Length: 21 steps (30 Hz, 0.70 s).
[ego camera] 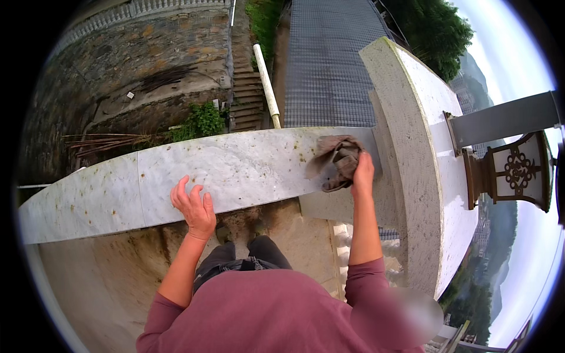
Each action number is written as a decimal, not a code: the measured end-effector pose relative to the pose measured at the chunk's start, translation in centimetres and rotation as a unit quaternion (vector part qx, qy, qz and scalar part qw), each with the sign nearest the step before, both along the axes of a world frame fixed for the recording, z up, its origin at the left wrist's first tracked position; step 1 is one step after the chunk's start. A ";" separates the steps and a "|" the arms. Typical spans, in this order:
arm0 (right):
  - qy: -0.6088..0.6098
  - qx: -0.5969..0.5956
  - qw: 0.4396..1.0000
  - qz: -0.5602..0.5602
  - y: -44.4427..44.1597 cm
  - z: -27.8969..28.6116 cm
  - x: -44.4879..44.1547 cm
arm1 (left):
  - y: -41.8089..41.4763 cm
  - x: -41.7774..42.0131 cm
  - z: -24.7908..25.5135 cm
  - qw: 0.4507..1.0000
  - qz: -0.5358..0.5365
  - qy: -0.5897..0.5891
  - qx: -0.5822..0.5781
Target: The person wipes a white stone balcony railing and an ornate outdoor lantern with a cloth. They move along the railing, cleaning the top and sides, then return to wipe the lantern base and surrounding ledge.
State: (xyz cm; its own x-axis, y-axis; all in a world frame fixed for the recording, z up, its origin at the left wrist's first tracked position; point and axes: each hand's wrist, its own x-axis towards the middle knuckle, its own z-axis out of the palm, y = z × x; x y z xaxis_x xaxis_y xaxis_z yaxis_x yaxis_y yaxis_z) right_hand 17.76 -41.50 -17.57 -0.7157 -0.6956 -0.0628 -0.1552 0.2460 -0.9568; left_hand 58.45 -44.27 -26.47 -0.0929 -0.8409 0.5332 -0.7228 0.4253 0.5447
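A pale marble slab (220,163), the top of a low wall or parapet, runs across in front of me. It bears small brown and greenish spots. At its right end, beside the stone pillar, my right hand (363,173) holds a crumpled brown cloth (346,161) against the slab. Part of the cloth is blurred, and the slab around it looks darker and damp. Over the slab's near edge, left of centre, my left hand (194,207) hovers with its fingers apart and slightly bent, holding nothing. Whether its fingertips touch the stone I cannot tell.
A stepped stone pillar (417,145) rises at the right, with a lamp (514,172) and a grey metal post (503,121) on it. Beyond the slab the ground drops to stone steps (246,97), a white pipe (266,81) and a grey tiled roof (331,66). A floor lies below me.
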 end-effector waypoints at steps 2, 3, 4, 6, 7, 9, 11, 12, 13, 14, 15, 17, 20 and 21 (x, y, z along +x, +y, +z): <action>0.259 0.223 0.938 -0.053 1.3 -1.1 -7.1 | -0.2 0.3 -0.3 1.000 0.014 -0.011 0.001; 0.287 0.292 0.910 -0.069 0.8 -1.8 -7.5 | -0.3 0.1 -0.2 1.000 0.020 -0.022 -0.007; 0.314 0.359 0.875 -0.085 0.5 -2.4 -7.9 | -0.4 -0.3 0.0 0.999 0.027 -0.033 -0.014; 0.342 0.434 0.827 -0.106 -0.4 -3.6 -8.5 | -0.4 -1.0 0.1 0.997 0.040 -0.052 -0.029; 0.343 0.457 0.816 -0.088 -1.6 -3.2 -7.4 | -0.3 -0.9 0.1 0.996 0.049 -0.067 -0.035; 0.340 0.506 0.790 -0.060 -3.1 -2.3 -5.8 | -0.1 -1.0 0.1 0.993 0.055 -0.091 -0.042; 0.437 0.474 0.763 -0.045 -4.4 -4.2 -4.7 | -0.1 -1.1 0.3 0.992 0.053 -0.109 -0.041; 0.453 0.451 0.768 -0.034 -5.2 -4.5 -4.4 | -0.2 -1.2 0.3 0.991 0.054 -0.114 -0.040; 0.468 0.431 0.771 -0.023 -5.8 -4.9 -4.0 | -0.1 -1.2 0.3 0.991 0.054 -0.120 -0.036; 0.508 0.372 0.777 -0.021 -6.5 -5.5 -3.4 | 0.1 -1.3 0.3 0.990 0.054 -0.125 -0.032; 0.559 0.291 0.776 -0.011 -7.1 -6.7 -2.9 | 0.2 -1.5 0.4 0.990 0.053 -0.130 -0.031; 0.605 0.202 0.769 0.041 -8.4 -7.3 1.4 | 0.1 -1.7 0.8 0.988 0.056 -0.139 -0.038; 0.601 0.094 0.785 0.118 -9.2 -7.7 8.6 | -0.2 -1.9 0.6 0.987 0.058 -0.139 -0.055; 0.600 0.066 0.786 0.133 -9.2 -7.5 10.8 | -0.2 -2.0 0.4 0.987 0.068 -0.140 -0.050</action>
